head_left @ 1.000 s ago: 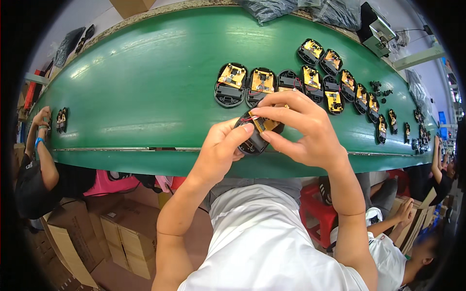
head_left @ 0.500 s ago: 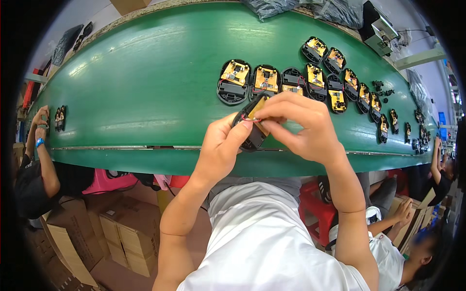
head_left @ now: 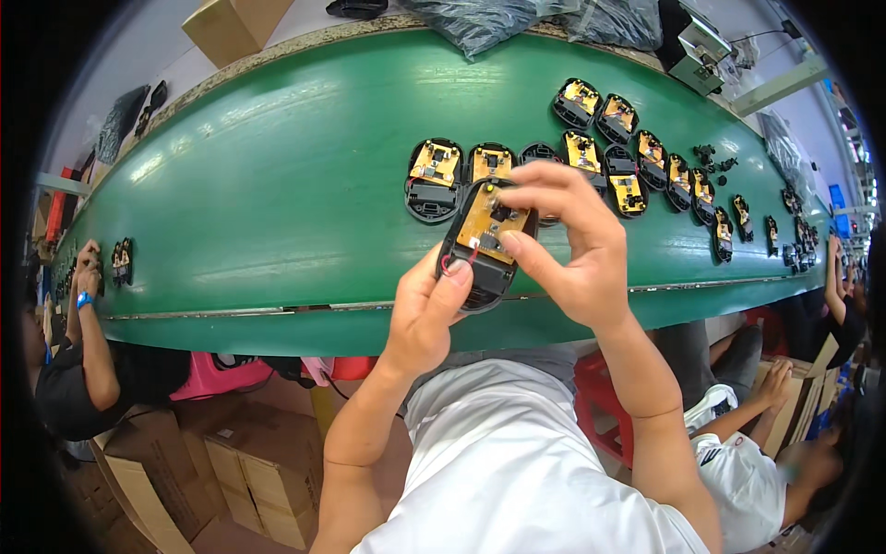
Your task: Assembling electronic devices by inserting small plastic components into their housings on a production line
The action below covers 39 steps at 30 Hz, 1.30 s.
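I hold a black mouse base (head_left: 482, 247) with a yellow circuit board inside, tilted up above the green belt's near edge. My left hand (head_left: 426, 312) grips its lower left side, thumb near a red wire. My right hand (head_left: 565, 242) pinches the board from the right, fingertips on its top and middle. A row of similar open mouse bases (head_left: 434, 178) lies on the green conveyor belt (head_left: 268, 203) just beyond my hands and runs off to the right.
Another person's hand (head_left: 89, 263) works at the belt's far left beside two small parts (head_left: 121, 259). Other people sit at the right. Cardboard boxes (head_left: 249, 471) stand on the floor below. Dark plastic bags (head_left: 489, 17) and a grey device (head_left: 694, 51) lie beyond the belt.
The mouse base has turned face up, so its yellow board now shows. My right hand has shifted from covering it to pinching the board from the right.
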### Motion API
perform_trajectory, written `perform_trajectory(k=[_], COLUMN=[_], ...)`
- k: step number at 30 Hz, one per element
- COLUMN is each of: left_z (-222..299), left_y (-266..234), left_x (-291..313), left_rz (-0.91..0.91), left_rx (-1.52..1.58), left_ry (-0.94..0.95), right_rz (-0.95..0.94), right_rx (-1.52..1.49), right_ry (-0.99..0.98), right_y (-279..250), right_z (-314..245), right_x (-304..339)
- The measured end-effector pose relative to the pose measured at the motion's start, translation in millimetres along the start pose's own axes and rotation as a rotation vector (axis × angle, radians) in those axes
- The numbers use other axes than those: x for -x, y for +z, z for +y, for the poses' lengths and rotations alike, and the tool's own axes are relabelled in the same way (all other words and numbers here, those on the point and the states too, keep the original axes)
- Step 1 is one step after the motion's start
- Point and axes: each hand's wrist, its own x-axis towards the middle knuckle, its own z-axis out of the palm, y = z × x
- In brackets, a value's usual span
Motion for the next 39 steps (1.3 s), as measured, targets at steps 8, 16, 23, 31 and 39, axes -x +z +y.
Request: perform_trajectory(k=[8, 16, 23, 31, 39], left_z=[9, 25, 85, 94, 92], left_y=[1, -54, -166, -164, -70], left_x=[0, 13, -26, -32, -26], left_rz=[-0.021, 0.364, 0.469, 0.562, 0.014], left_rx=[-0.1, -0.453, -1.461, -1.854, -1.773], left_ry=[0.145, 0.2, 0.152, 0.038, 0.607], right_rz=[-0.096, -0.24, -0.248, -0.347, -0.44], right_rx=[-0.228, 0.02, 0.82, 0.914, 0.967], right_ry=[0.306, -0.079, -0.07, -0.056, -0.078], right_y=[-4, 16, -52, -61, -39], right_z=[-3, -5, 41, 39, 48], right_x=[3, 2, 7, 8, 10])
